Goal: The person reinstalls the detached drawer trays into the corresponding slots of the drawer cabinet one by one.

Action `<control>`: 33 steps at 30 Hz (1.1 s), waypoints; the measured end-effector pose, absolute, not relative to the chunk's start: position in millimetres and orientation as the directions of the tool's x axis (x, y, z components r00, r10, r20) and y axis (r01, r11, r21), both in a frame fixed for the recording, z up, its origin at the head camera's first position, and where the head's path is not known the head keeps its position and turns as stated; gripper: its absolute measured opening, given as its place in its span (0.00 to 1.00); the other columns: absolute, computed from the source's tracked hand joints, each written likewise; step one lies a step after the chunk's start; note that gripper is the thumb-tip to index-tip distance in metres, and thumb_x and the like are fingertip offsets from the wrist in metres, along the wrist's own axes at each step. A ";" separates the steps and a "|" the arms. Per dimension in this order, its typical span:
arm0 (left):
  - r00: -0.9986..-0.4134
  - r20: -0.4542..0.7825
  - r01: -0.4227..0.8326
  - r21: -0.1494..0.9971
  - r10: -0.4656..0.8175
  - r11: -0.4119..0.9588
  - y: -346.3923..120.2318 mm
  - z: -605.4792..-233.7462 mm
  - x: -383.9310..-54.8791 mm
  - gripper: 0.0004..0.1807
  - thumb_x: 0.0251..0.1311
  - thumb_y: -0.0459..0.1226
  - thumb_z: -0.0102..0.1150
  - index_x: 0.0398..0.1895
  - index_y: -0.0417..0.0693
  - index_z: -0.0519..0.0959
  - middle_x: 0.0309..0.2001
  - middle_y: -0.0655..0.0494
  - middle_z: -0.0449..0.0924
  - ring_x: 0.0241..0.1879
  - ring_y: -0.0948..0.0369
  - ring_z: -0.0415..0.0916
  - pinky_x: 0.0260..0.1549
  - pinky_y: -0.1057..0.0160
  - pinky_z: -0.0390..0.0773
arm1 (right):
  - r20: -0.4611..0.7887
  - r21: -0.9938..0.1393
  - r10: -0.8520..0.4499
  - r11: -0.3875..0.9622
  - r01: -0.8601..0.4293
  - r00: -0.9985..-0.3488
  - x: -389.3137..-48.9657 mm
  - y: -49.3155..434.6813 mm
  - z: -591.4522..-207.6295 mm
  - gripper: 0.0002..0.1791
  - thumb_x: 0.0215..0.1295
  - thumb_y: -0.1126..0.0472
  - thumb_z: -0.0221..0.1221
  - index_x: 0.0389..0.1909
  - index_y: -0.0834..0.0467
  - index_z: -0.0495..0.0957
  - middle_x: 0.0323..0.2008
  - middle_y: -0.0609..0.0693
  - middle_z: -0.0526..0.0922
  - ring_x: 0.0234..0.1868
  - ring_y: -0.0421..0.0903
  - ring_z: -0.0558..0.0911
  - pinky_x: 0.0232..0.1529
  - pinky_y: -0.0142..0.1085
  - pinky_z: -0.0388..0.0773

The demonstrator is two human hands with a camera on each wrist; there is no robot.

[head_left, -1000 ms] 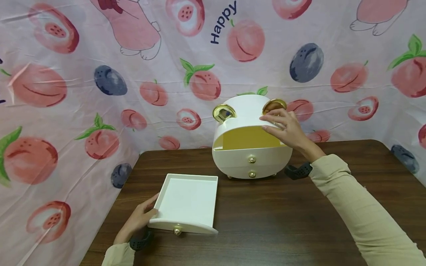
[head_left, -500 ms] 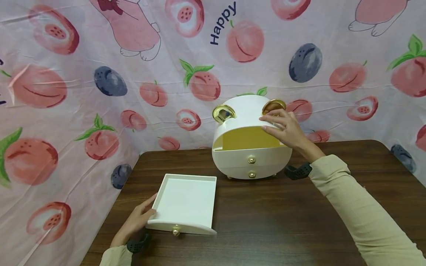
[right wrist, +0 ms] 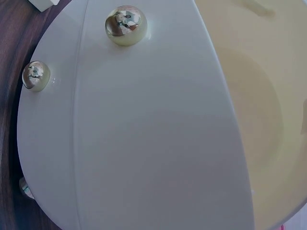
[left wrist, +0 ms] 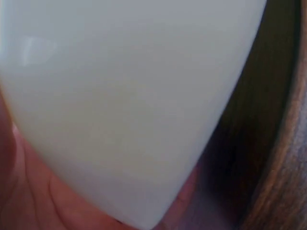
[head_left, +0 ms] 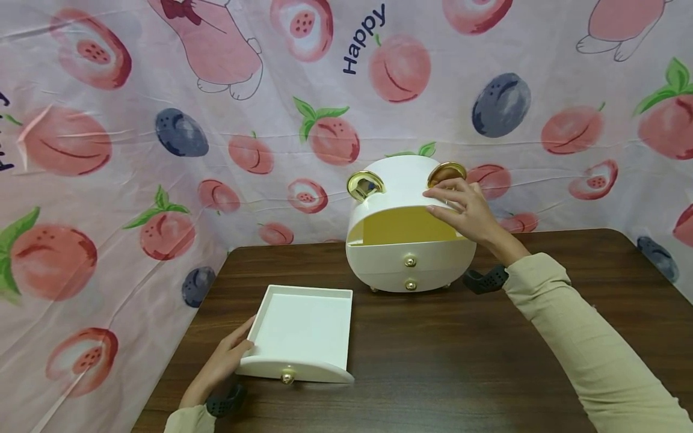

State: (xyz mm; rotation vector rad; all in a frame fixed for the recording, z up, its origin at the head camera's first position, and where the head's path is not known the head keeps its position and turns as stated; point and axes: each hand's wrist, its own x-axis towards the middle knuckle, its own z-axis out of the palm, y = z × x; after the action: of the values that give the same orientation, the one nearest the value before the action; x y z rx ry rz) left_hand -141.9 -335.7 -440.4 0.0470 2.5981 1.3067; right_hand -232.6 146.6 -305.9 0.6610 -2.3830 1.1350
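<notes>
A white drawer [head_left: 303, 325] with a curved front and one round gold knob [head_left: 287, 377] is at the left of the table. My left hand [head_left: 219, 367] grips its left side near the front corner, thumb over the edge. The left wrist view shows the drawer front [left wrist: 134, 105] close up, with the palm behind it. Farther back stands a rounded white drawer cabinet [head_left: 411, 261] with gold ears; its top compartment [head_left: 406, 225] is an empty slot with a yellowish interior. My right hand [head_left: 465, 207] rests on the cabinet's upper right, fingertips beside the right gold ear [head_left: 445, 171].
Under everything is a dark brown wooden table [head_left: 460, 361]. A pink fruit-print cloth [head_left: 335, 78] hangs close behind the cabinet and along the left side. Two drawer fronts with gold knobs [right wrist: 125, 26] fill the cabinet's lower half.
The drawer and my left hand have shifted very slightly to the left. My right hand keeps its place on the cabinet.
</notes>
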 end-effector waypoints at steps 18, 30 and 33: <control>-0.950 -0.238 -0.091 0.831 0.203 0.550 -332.2 -439.1 -138.5 0.30 0.63 0.33 0.37 0.69 0.47 0.46 0.66 0.39 0.44 0.61 0.41 0.48 0.51 0.43 0.56 | 0.564 -0.609 -0.241 0.525 -0.595 -0.790 -234.0 146.7 -305.0 0.16 0.57 0.60 0.58 0.46 0.59 0.78 0.49 0.54 0.67 0.50 0.51 0.55 0.44 0.46 0.57; -0.961 -0.176 -0.044 0.861 0.215 0.507 -334.3 -441.4 -135.1 0.30 0.61 0.33 0.41 0.68 0.45 0.50 0.65 0.36 0.48 0.56 0.44 0.58 0.43 0.55 0.67 | 0.550 -0.599 -0.239 0.554 -0.577 -0.800 -232.5 147.3 -304.3 0.18 0.57 0.55 0.58 0.47 0.58 0.78 0.50 0.55 0.68 0.48 0.52 0.57 0.41 0.47 0.54; -0.959 -0.140 0.000 0.869 0.246 0.495 -336.2 -444.5 -133.8 0.31 0.62 0.34 0.41 0.68 0.45 0.48 0.63 0.33 0.49 0.53 0.44 0.61 0.40 0.56 0.69 | 0.540 -0.609 -0.236 0.553 -0.569 -0.808 -232.2 147.5 -303.7 0.18 0.57 0.55 0.58 0.47 0.57 0.78 0.51 0.54 0.68 0.49 0.52 0.56 0.41 0.47 0.55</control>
State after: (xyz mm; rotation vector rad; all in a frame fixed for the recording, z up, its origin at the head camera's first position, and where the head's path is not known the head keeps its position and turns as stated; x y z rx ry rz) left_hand -133.8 -336.2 -444.5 0.2090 2.4952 1.4501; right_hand -232.2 147.5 -303.7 0.6551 -2.3933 1.1461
